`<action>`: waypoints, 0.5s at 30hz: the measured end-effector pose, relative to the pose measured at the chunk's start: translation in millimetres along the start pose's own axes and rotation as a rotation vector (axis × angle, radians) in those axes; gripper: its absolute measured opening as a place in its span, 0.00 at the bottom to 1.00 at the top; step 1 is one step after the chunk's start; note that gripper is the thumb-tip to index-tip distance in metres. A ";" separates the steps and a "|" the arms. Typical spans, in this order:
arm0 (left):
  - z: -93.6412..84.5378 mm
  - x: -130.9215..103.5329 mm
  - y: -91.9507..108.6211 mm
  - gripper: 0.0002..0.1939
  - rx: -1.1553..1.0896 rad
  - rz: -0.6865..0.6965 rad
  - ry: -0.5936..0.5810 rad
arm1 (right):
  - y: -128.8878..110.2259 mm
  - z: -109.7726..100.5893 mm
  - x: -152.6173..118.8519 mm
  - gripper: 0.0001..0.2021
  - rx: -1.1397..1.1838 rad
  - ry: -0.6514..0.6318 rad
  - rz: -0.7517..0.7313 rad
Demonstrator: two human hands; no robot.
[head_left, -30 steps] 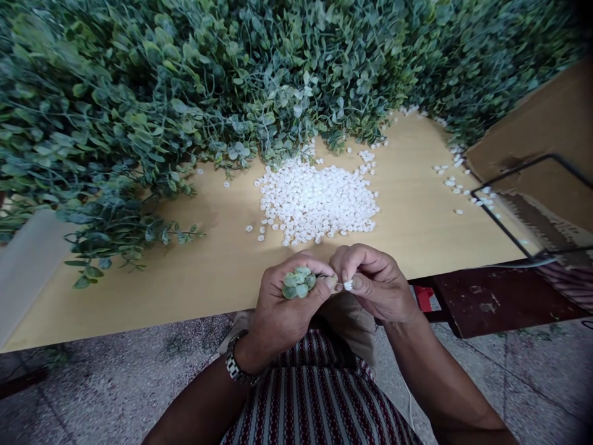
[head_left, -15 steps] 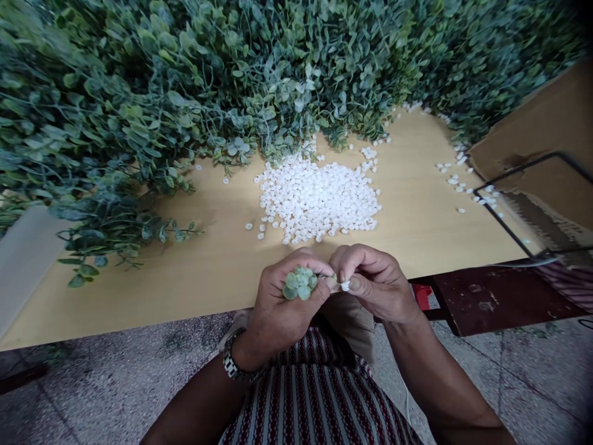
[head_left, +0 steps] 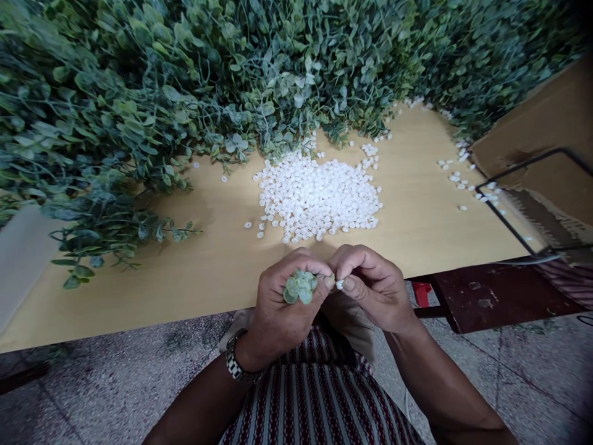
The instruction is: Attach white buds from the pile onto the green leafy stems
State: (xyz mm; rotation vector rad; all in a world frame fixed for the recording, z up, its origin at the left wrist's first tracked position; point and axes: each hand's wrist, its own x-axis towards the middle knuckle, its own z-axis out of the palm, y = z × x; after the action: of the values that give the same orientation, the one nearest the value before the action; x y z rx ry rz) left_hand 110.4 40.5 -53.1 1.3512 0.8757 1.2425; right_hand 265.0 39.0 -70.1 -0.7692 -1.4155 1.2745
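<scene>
My left hand [head_left: 290,303] is closed around an artificial leaf sprig [head_left: 300,286]; its pale green leaves stick out past the curled fingers. Thumb and forefinger pinch the stem end, which points right. Between the thumb and forefinger of my right hand [head_left: 373,284] is a small white plastic ring [head_left: 340,285], right at the stem's end. Whether the stem has entered it I cannot tell. Both hands are close together over the table's front edge. Just beyond them lies a heap of the same white rings [head_left: 319,198].
Thick artificial greenery [head_left: 231,74] covers the back of the table [head_left: 217,266], with one spray reaching forward at left. A torn cardboard box [head_left: 546,136] and a black wire frame [head_left: 507,225] stand at right, among scattered rings. A dark red bench [head_left: 504,296] is below.
My right hand has brought the white ring slightly left, closer to my left fingertips and the stem end. The leaves in my left hand have turned a little.
</scene>
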 end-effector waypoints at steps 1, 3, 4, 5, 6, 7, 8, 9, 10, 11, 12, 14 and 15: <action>0.1 -0.1 -0.7 0.04 -0.003 -0.004 0.005 | 0.0 0.8 -0.2 0.02 -0.001 0.001 -0.005; 0.6 0.1 -1.2 0.04 -0.010 -0.013 0.011 | -0.1 1.9 -0.2 0.02 0.001 -0.005 -0.012; 0.8 0.4 -1.2 0.04 -0.015 -0.017 0.013 | -0.3 2.3 -0.1 0.02 0.001 -0.006 -0.012; 1.1 0.6 -1.1 0.05 -0.018 -0.020 0.015 | -0.6 2.7 0.1 0.02 -0.002 -0.003 -0.011; 1.4 0.8 -0.9 0.05 -0.021 -0.024 0.016 | -0.9 3.0 0.3 0.02 -0.008 0.001 -0.010; 1.6 1.0 -0.9 0.05 -0.023 -0.028 0.017 | -1.1 3.2 0.5 0.02 -0.018 0.005 -0.009; 1.7 1.2 -0.9 0.05 -0.022 -0.030 0.018 | -1.3 3.4 0.6 0.02 -0.029 0.011 -0.009; 1.9 1.4 -1.0 0.05 -0.021 -0.029 0.018 | -1.3 3.6 0.7 0.02 -0.042 0.016 -0.011; 2.0 1.6 -1.2 0.05 -0.018 -0.024 0.019 | -1.0 3.9 0.6 0.02 -0.055 0.021 -0.014; 2.1 1.7 -1.4 0.05 -0.015 -0.016 0.020 | -0.6 4.1 0.4 0.02 -0.067 0.028 -0.017; 2.2 1.9 -1.5 0.05 -0.013 -0.006 0.022 | -0.1 4.4 0.0 0.02 -0.081 0.037 -0.020; 2.4 1.9 -1.5 0.05 -0.009 0.005 0.028 | 1.0 5.1 -0.8 0.02 -0.106 0.055 -0.023; 2.4 1.7 -1.4 0.05 -0.007 0.004 0.032 | 1.4 5.4 -1.2 0.02 -0.115 0.060 -0.021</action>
State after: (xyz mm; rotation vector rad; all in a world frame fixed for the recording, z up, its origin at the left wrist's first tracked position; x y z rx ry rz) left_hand 113.3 41.9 -53.9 1.3315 0.8906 1.2719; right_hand 259.9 36.6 -71.2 -0.8607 -1.4538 1.1522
